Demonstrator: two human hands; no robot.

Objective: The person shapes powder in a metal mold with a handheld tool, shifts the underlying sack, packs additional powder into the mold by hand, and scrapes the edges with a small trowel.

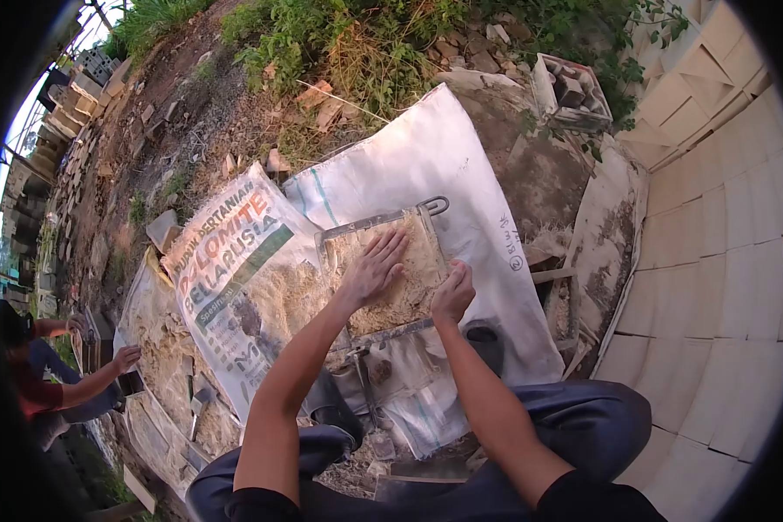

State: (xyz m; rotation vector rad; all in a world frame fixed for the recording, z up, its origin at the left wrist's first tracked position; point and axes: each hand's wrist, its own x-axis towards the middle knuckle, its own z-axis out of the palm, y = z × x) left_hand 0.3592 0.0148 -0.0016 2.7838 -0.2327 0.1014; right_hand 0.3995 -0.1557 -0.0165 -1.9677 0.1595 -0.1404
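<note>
A square metal frame (pixel 326 261) with a looped handle at its upper right lies on white woven sacks (pixel 470 183). Pale, crumbly material (pixel 396 304) fills it. My left hand (pixel 376 265) rests flat on this material, fingers stretched out. At the frame's right edge, my right hand (pixel 452 291) is closed, its fingers curled round the rim. Below the frame, between my legs, a small tool (pixel 365 383) with a long handle points downward. Printed lettering covers the left sack (pixel 235 252), where loose pale powder is scattered.
A co-worker (pixel 48 374) sits at the far left, hands near a dark block-like object. A hammer-like tool (pixel 200 400) lies left of my legs. A crate of blocks (pixel 572 91) stands at the upper right. Stacked pale panels (pixel 696 296) line the right side.
</note>
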